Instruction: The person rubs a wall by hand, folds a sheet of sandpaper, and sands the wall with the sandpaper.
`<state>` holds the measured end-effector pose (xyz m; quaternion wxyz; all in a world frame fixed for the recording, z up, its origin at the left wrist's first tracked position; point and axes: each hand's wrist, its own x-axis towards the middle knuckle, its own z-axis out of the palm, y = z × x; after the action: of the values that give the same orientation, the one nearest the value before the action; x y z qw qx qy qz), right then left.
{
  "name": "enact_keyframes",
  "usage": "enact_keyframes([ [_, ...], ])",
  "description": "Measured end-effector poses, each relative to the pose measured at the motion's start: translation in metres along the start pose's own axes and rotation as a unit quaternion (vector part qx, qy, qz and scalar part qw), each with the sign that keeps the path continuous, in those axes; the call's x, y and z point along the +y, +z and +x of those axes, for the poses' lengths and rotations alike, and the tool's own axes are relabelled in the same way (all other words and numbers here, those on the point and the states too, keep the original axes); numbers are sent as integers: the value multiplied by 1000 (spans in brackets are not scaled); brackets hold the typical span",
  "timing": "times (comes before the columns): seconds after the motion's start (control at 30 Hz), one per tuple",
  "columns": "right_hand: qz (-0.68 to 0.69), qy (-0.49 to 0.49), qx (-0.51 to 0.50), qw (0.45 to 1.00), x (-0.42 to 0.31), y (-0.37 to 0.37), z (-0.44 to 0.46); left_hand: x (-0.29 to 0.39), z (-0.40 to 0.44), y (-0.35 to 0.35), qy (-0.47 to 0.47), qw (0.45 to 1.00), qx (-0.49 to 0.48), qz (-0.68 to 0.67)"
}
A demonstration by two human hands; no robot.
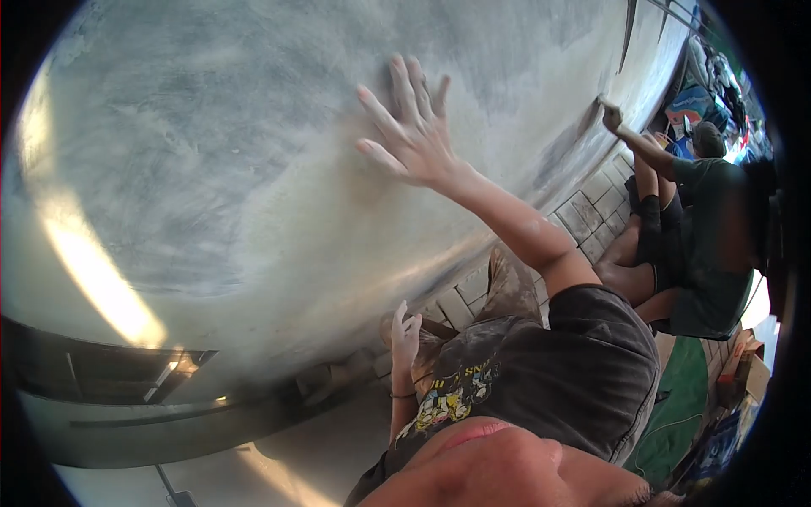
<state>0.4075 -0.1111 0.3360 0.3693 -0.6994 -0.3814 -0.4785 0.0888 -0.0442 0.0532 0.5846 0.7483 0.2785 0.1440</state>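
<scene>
A large, smooth panel (pixel 279 211), mottled grey and whitish, curves across the view. My right hand (pixel 414 131) lies against it with the fingers spread, coated in pale dust. A dark patch beside its fingers looks like shadow; nothing held shows. My left hand (pixel 406 336), also dusty, is low near my knee and the panel's lower edge. Its fingers are apart and partly extended, with no object visible in them. A dark wristband (pixel 404 395) is on the left wrist.
At the right, another person (pixel 710 228) sits close to the panel, a hand (pixel 612 115) at its surface with something small and dark. Paving blocks (pixel 591 211) run beneath. A green sheet (pixel 676 406), a cardboard box (pixel 742 367) and piled items (pixel 710 93) lie farther right.
</scene>
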Motion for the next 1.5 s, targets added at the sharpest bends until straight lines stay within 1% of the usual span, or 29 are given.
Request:
enact_keyframes([
  [0.07,-22,18,-66,997,11,5,-39,-3,-7,1,-12,1000,1,12],
  [0.13,-24,5,-54,998,17,9,-50,-9,-12,5,-21,1000,6,16],
  [0.2,-28,-5,-42,999,10,6,-35,-11,-19,6,-38,999,-13,-18],
  [0.27,23,24,-1,999,4,1,-1,-4,-20,6,-47,999,-17,-7],
  [0.33,20,26,8,999,-8,-10,38,-2,-21,5,-63,998,-24,10],
  [0.4,17,28,20,999,-6,-12,48,-2,-7,3,-14,998,-27,56],
  [0.43,-9,5,19,1000,-3,-11,46,-3,-4,1,-13,998,-27,59],
  [0.47,-36,-18,17,999,0,-9,42,11,0,2,-22,997,-26,63],
  [0.57,-39,-4,-4,999,10,-1,-2,32,9,8,-37,996,-41,66],
  [0.63,-37,18,-19,999,12,9,-32,31,5,7,-47,996,-52,60],
  [0.67,-38,13,-18,999,11,8,-27,28,10,7,-26,991,-83,100],
  [0.7,-9,32,-3,999,5,6,-18,25,11,6,-7,983,-112,143],
  [0.73,22,54,13,998,-3,5,-7,22,10,4,-7,983,-110,144],
  [0.8,27,47,26,998,-12,-9,38,20,11,2,25,978,-118,171],
  [0.83,30,41,34,998,-14,-14,52,24,9,1,24,977,-118,174],
  [0.87,31,43,35,998,-14,-14,55,31,8,1,-6,978,-111,174],
  [0.9,9,21,42,999,-13,-14,61,38,10,1,-31,979,-104,172],
  [0.93,-13,-1,48,999,-12,-13,64,43,11,3,-29,979,-102,173],
  [0.97,-12,-1,50,999,-11,-13,59,46,10,5,-39,982,-89,162],
  [1.0,-26,-4,27,999,-7,-12,45,47,8,7,-50,984,-77,149],
  [1.03,-41,-6,2,999,-2,-9,29,44,7,9,-51,985,-76,149],
  [1.13,-24,11,-16,1000,12,11,-35,23,3,17,-51,987,-81,127],
  [1.2,-26,13,-25,999,13,10,-41,8,-2,18,-19,987,-100,125],
  [1.23,-30,16,-30,999,12,10,-43,1,-4,16,-20,987,-99,126],
  [1.33,-31,8,-39,999,12,9,-42,-1,-3,10,9,985,-114,126],
  [1.43,-17,16,-50,998,10,4,-36,11,1,7,10,985,-98,139],
  [1.5,-22,11,-40,999,13,5,-37,27,3,6,-40,981,-100,160],
])
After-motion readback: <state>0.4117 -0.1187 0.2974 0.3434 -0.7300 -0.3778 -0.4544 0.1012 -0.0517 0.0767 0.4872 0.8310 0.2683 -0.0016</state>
